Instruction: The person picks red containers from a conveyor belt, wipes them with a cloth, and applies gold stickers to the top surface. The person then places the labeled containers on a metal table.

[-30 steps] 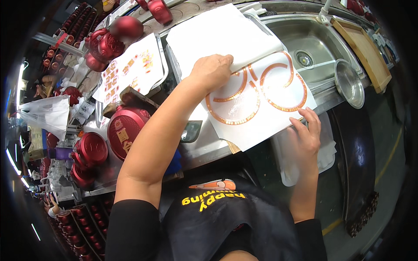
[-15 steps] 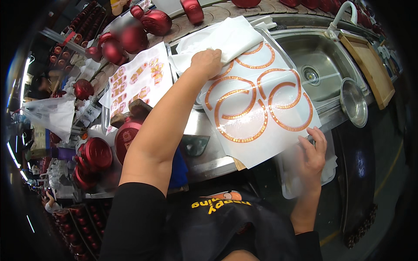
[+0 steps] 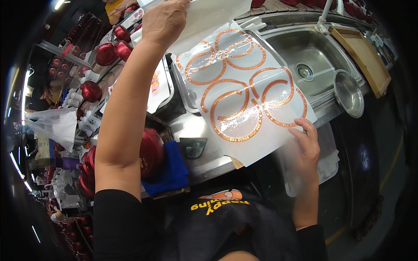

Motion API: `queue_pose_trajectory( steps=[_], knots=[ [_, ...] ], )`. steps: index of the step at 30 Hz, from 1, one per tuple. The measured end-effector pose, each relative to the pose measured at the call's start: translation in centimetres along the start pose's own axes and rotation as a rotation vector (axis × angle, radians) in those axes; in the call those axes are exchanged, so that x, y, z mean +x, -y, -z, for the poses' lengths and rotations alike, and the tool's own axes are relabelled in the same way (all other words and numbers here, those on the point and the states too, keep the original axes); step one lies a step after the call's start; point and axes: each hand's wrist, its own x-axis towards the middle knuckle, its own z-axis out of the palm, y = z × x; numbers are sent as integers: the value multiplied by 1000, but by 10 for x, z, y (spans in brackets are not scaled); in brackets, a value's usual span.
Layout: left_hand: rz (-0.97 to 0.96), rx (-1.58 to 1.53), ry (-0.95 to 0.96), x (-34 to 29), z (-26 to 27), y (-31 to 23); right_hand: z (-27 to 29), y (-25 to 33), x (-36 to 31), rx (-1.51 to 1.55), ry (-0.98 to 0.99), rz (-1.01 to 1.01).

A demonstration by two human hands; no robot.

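Observation:
My left hand [image 3: 164, 24] is raised at the far side, its fingers closed on a thin white cover sheet [image 3: 213, 15] that rises off the far end of the work. Below it lies a glossy decal sheet [image 3: 272, 141] printed with several orange-red rings and arcs with gold marks. It rests partly on a metal tray [image 3: 188, 96], and its near corner sticks out past the counter's edge. My right hand [image 3: 308, 141] has bent fingers and thumb at the right edge of the decal sheet, and seems to grip it there.
To the right are a steel sink [image 3: 322, 56], a metal bowl [image 3: 348, 93] and a wooden frame [image 3: 361, 61]. A dark green scraper [image 3: 193, 147] and a blue cloth [image 3: 167, 169] lie near the counter's front. Red pots [image 3: 150, 152] stand at the left.
My left hand has moved up and away to the left with the white sheet, uncovering more rings at the far end. My right hand has stayed at the right edge.

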Motion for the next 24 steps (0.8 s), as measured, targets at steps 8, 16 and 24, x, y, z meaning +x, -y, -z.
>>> queue_pose_trajectory(
  steps=[8,16,24],
  knots=[
    [-114,-352,-99,-14,58,-170,-2,7,-16,862,-120,-274],
    [-603,-871,282,-90,91,-356,75,-50,-160,39,-379,-670],
    [-474,-764,602,-117,148,-235,63,-82,-132,842,-652,-795]
  ],
)
